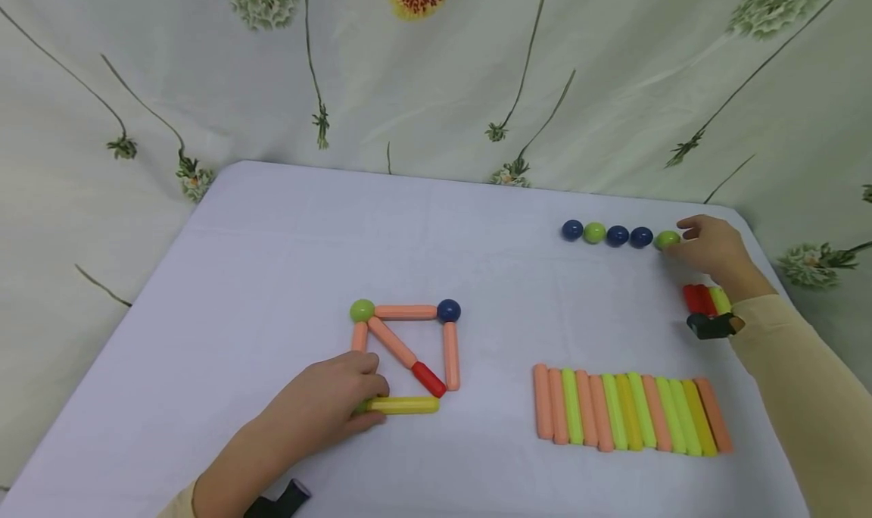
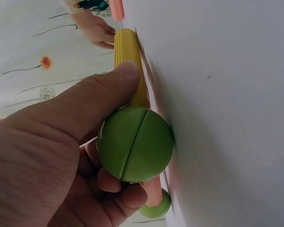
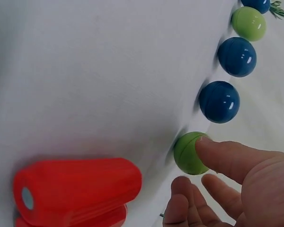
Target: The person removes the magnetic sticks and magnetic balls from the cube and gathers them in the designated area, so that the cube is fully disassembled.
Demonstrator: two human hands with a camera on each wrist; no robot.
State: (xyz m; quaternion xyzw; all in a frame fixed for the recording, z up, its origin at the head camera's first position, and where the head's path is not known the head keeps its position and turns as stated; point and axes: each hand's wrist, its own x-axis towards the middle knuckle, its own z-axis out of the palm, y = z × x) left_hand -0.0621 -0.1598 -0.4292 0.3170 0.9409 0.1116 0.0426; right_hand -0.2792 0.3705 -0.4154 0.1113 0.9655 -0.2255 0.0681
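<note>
In the head view, my left hand (image 1: 334,397) is at the lower left corner of a flat frame of sticks and balls. In the left wrist view its thumb presses on a yellow stick (image 2: 125,45), fingers curled behind, beside a green ball (image 2: 135,144). The frame has salmon sticks (image 1: 406,313), a red stick (image 1: 429,379), a green ball (image 1: 362,310) and a blue ball (image 1: 449,310) above. My right hand (image 1: 711,249) is at the right end of the ball row. Its thumb touches a green ball (image 3: 190,153); the other fingers are spread apart from it.
More balls, blue (image 1: 618,235) and green (image 1: 595,232), line the table's far right. Short red sticks (image 1: 698,298) and a yellow-green one (image 1: 720,301) lie below the right wrist. A row of salmon, green and yellow sticks (image 1: 630,412) lies at the front right of the white table (image 1: 272,238).
</note>
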